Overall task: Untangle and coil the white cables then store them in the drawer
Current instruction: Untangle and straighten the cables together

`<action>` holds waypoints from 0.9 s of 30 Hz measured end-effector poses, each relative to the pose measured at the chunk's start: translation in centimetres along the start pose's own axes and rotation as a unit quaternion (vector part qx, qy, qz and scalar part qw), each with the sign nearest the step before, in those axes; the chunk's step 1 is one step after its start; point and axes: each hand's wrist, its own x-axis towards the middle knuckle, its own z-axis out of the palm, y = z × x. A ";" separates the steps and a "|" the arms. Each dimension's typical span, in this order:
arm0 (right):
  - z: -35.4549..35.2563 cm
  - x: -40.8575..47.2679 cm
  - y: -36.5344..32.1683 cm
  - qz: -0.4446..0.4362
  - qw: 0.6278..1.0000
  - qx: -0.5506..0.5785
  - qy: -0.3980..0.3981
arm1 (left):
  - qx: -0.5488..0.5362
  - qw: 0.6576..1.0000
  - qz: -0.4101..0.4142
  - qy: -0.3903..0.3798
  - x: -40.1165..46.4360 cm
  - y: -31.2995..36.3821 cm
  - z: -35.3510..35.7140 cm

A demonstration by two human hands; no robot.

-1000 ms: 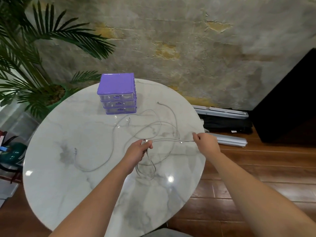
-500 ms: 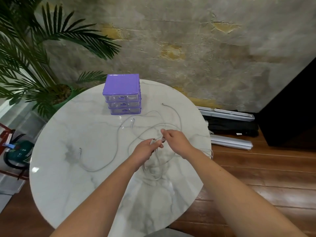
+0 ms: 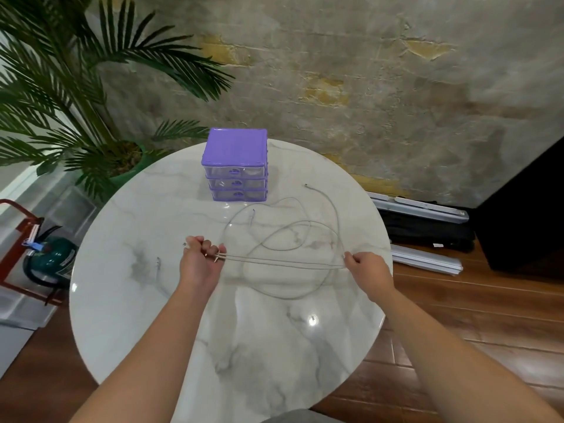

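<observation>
Cables [image 3: 283,261] drawn taut between the two hands above the counter [image 3: 152,315]: two near-parallel white strands run from the left hand [image 3: 200,261] across to the right hand [image 3: 364,267].

Left grip: fist closed on the cable ends; a plug tip pokes out on its far side and two connector tips show at the finger edge facing the right hand. Right grip: narrow pinch, thumb and fingers closed on the bend of the strands.

Change from half a second ago: the hands were then almost touching over the tangle; they have now moved well apart, and the right hand has carried a doubled length out sideways. A second ago a single strand was stretched the same way, so this reads as a repeated fold-and-pull.

Judgement: coiling under way on one cable, early in the task. The remaining slack lies loose on the counter beyond and below the right grip, in wide overlapping loops; one free plug end [image 3: 307,186] rests far beyond the right hand, another [image 3: 253,211] just beyond the left.

Purple drawer unit [image 3: 235,166] stands well beyond the left grip, all three drawers shut; nothing stored yet.
</observation>
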 end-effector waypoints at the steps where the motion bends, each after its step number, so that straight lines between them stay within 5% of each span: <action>1: 0.1 -0.1 0.2 0.002 1.000 -0.016 -0.002 | 0.002 1.000 -0.003 -0.002 -0.1 -0.3 -0.1; 8: 1.7 -1.2 -2.3 -0.043 0.976 -0.197 -0.077 | -0.042 0.999 -0.004 -0.002 -2.0 -0.8 1.1; 12: 3.8 -2.6 -8.0 -0.099 0.977 -0.076 -0.174 | -0.094 0.995 -0.016 0.018 -2.0 -0.2 2.3; 17: 4.9 -5.0 -14.3 -0.194 0.958 0.056 -0.205 | -0.090 0.995 -0.032 0.006 -1.7 -0.6 2.9; 27: 2.7 -4.7 -6.8 -0.104 0.991 -0.078 -0.034 | -0.108 0.994 -0.010 -0.002 -1.6 -0.7 1.5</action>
